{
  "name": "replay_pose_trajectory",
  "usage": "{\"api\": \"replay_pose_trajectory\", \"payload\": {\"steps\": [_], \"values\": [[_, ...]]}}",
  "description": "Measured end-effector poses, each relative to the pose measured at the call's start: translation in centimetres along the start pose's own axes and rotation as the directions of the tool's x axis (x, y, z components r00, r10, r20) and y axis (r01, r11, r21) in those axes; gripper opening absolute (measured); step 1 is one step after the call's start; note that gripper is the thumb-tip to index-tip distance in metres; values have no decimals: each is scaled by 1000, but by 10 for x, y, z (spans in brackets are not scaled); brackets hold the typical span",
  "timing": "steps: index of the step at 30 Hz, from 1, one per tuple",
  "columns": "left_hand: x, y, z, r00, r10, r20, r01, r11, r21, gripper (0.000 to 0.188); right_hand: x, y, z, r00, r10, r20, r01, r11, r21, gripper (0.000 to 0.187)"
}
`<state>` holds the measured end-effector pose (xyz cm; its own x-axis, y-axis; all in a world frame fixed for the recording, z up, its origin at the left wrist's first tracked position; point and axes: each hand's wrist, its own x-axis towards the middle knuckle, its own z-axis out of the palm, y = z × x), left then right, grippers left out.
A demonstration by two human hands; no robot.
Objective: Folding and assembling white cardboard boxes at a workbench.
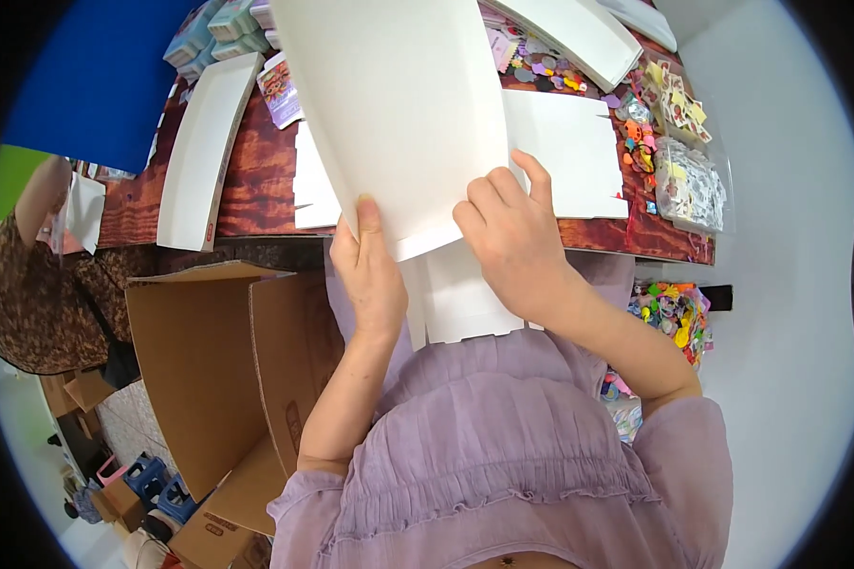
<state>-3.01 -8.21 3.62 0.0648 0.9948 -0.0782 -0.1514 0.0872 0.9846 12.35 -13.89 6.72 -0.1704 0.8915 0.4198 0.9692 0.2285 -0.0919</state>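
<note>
A long white cardboard tray (408,104) with raised side walls is tilted up in front of me. My left hand (372,280) is closed on its near left corner, the thumb inside against the wall and the fingers outside. At the near right corner my right hand (520,248) grips the edge with curled fingers, its index finger raised. Behind the tray a flat white cardboard blank (574,152) with slotted edges lies on the table, partly hidden. Another white cardboard piece (465,299) with notched edges shows below my hands, against my lap.
The red-brown table (266,180) carries a narrow white tray (204,156) at left, stacked white trays (584,43) at far right and scattered colourful charms (541,71). Clear containers (691,180) stand on the right edge. An open brown carton (199,360) is at my left, near another person's arm (46,194).
</note>
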Motion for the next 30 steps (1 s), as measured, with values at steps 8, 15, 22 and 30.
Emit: {"api": "replay_pose_trajectory", "payload": {"steps": [8,15,22,30], "values": [[0,-13,6,998,18,-62,-19,1000,-9,40,-7,4,8,979,-19,203,1,996,93,16],[45,14,-36,961,-65,270,-37,934,354,31,10,13,-59,996,-22,86,26,999,-46,53],[109,96,-57,749,-80,658,-366,777,512,14,32,98,-90,936,88,342,-76,996,-47,17],[28,73,-34,518,190,834,-832,340,439,46,-7,118,-19,680,488,547,-732,421,535,26]]}}
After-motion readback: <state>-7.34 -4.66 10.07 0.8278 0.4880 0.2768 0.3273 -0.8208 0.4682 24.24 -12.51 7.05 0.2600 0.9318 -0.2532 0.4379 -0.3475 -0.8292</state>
